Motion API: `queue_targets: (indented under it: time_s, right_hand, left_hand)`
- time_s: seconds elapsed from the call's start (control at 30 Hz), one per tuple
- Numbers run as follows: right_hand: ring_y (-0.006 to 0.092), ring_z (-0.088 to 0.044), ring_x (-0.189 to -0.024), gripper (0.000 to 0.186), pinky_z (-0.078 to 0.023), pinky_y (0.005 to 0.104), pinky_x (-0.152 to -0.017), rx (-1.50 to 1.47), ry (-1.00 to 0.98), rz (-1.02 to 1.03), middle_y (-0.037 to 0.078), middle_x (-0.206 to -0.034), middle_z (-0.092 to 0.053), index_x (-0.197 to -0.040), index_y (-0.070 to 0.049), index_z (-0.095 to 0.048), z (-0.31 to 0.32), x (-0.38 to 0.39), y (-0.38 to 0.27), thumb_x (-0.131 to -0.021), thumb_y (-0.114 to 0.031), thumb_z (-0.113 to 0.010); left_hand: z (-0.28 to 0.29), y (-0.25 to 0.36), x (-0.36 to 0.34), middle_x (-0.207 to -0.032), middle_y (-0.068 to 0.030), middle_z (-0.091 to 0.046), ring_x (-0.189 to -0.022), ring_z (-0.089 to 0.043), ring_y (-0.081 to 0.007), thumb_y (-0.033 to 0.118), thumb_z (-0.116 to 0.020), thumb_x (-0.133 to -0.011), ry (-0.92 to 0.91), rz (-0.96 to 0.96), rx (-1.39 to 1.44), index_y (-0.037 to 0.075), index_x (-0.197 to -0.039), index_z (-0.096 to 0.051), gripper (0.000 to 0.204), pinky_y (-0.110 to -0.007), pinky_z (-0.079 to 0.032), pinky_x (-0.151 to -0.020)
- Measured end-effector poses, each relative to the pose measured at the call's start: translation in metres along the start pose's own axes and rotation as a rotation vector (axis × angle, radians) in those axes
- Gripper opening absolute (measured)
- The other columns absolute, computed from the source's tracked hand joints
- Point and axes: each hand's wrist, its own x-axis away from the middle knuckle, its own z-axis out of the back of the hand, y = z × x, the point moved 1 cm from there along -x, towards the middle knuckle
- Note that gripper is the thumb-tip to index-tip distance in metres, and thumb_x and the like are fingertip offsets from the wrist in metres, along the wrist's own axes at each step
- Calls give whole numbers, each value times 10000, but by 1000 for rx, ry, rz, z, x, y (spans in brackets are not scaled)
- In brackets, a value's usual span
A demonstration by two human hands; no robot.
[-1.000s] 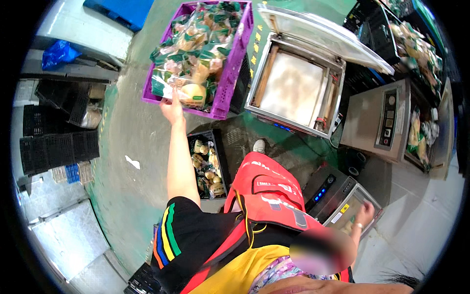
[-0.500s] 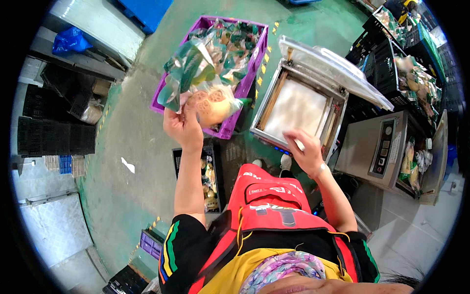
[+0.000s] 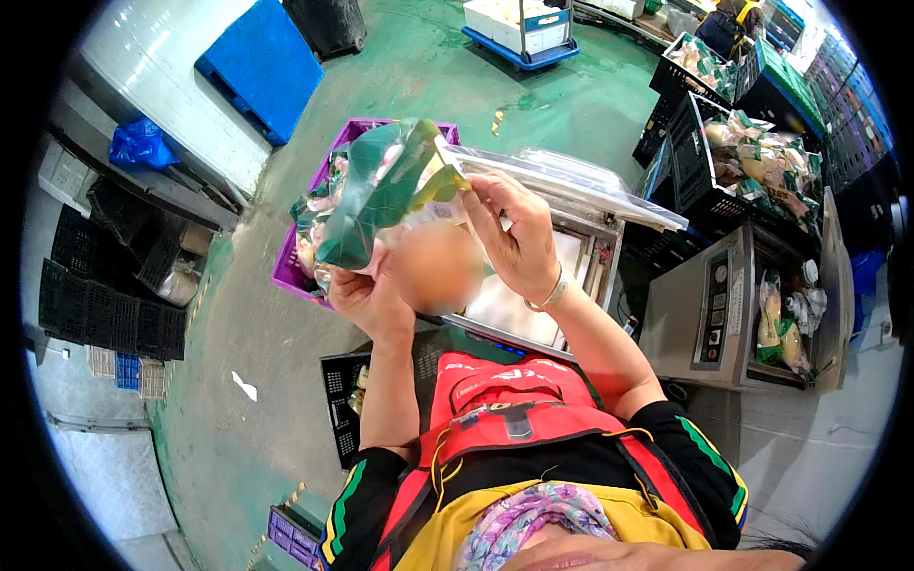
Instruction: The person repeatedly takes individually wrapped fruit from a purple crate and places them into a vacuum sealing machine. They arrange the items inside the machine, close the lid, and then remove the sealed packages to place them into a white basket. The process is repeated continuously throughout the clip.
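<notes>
A clear, green-printed bag (image 3: 381, 190) with a round tan item, blurred in this frame, is held up before me. My left hand (image 3: 371, 300) pinches its lower left part. My right hand (image 3: 514, 228) grips its upper right corner. Behind the bag, a purple crate (image 3: 284, 266) of similar bags is partly hidden. The open vacuum sealer (image 3: 528, 319), with a pale inner plate and raised clear lid (image 3: 647, 211), lies just beyond and below my right hand.
A black crate (image 3: 338, 400) sits on the floor below. Crates of bags (image 3: 752, 162) and another steel sealer (image 3: 695, 305) stand right; stacked crates (image 3: 114, 305) line the left. A blue trolley (image 3: 519, 52) and another person (image 3: 728, 24) are at the back.
My left hand has lifted the bag from the purple crate and moved it rightward. My right hand has risen from the lower right and taken hold of the bag's corner.
</notes>
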Motion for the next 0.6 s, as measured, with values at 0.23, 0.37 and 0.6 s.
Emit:
queue_targets:
  time_s: [0.23, 0.37, 0.6]
  right_hand:
    - [237, -544, -618, 59, -442, 303, -581, -128, 201, -50, 115, -705, -524, -853, 17, -554, 26, -12, 3, -871, -39, -563]
    - [188, -501, -613, 68, -417, 287, -573, -62, 268, 80, 99, -701, -498, -836, 19, -537, 47, -26, -2, -888, -24, -539]
    - [193, -479, -593, 59, -400, 277, -555, -63, 343, 132, 94, -705, -497, -832, 21, -545, 67, -30, -5, -879, -15, -544]
  left_hand:
    - [12, -5, -4, -812, 3, -592, -701, -540, -82, 55, -729, -772, 30, -120, 74, 54, -822, -579, 159, -234, -455, -620]
    - [-1, 0, -3, -799, -26, -603, -709, -570, -102, 39, -687, -805, 152, -113, 78, 67, -767, -526, 168, -257, -485, -670]
    - [-29, 3, 22, -1001, -40, -620, -979, -590, -184, 212, -695, -838, -84, 33, 309, 6, -1007, -576, 292, -294, -479, -894]
